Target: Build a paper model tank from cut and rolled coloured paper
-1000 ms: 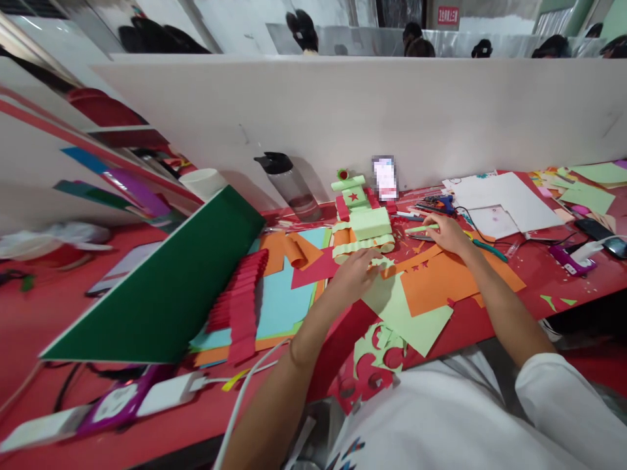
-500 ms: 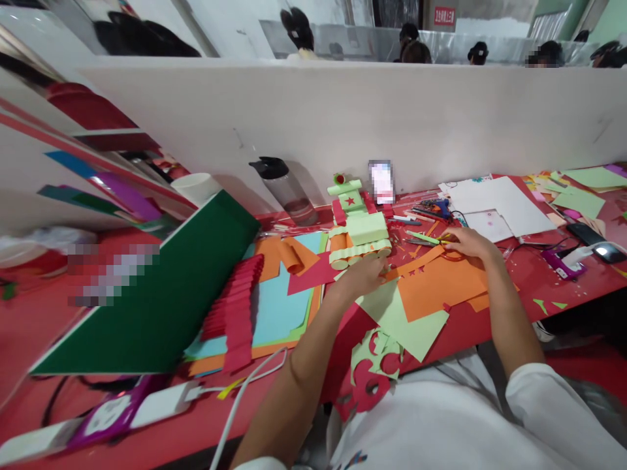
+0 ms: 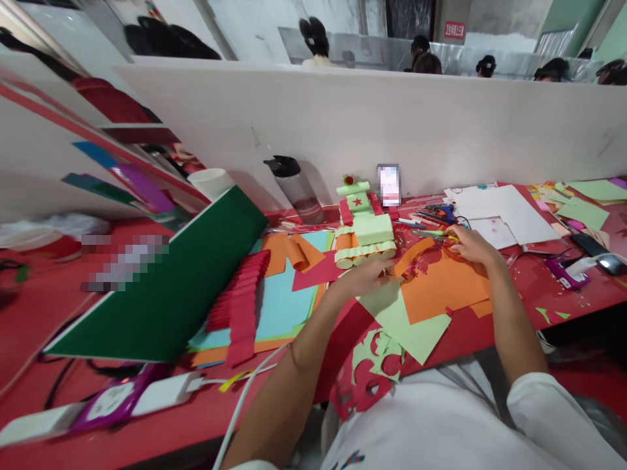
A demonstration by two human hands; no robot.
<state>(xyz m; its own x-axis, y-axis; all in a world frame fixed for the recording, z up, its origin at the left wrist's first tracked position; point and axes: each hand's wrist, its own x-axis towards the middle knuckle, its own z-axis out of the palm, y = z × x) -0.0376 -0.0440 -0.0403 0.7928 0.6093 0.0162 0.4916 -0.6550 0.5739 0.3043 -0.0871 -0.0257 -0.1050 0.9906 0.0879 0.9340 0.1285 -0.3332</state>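
Note:
My left hand (image 3: 371,277) pinches one end of a narrow orange paper strip (image 3: 415,256), which curves up to the right. My right hand (image 3: 473,247) is closed on the handles of scissors (image 3: 434,234), their blades pointing left; the fingers partly hide the grip. Below the strip lies an orange paper sheet (image 3: 441,290) with a jagged upper edge, overlapping a light green sheet (image 3: 414,333). Just behind my left hand stands a paper tank model (image 3: 372,230), light green and orange, with a red star.
A green board (image 3: 161,287) leans at the left beside coloured papers (image 3: 287,310) and a folded red paper strip (image 3: 240,307). A bottle (image 3: 298,192) and a lit phone (image 3: 389,186) stand by the partition (image 3: 318,117). White cables and power strips (image 3: 115,401) lie near the front edge.
The orange strip has lifted and bent upward in my left hand, apart from the sheet's edge. My right hand keeps nearly the same place. The whole view has shifted slightly.

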